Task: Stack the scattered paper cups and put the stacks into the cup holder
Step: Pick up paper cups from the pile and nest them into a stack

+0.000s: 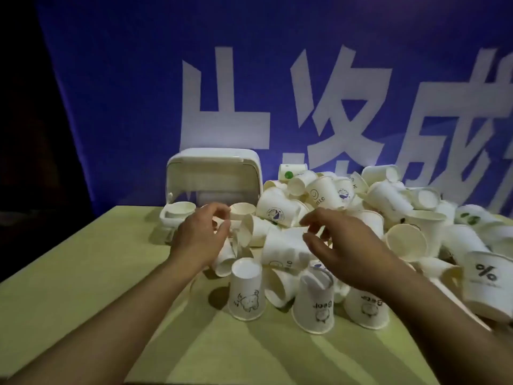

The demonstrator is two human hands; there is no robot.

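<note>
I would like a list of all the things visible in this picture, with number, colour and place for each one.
paper cups: many, white, heaped at centre and right of the table, some upside down in front
cup holder: one, white, far left of the heap, cups at its base
table: one, yellow-green, under everything
banner: one, blue with white characters, behind
left hand: one, over cups beside the holder
right hand: one, over the heap

Cups read "Bear" [313, 307], "%" [486, 273] — banner [138, 93] shows "成".
</note>
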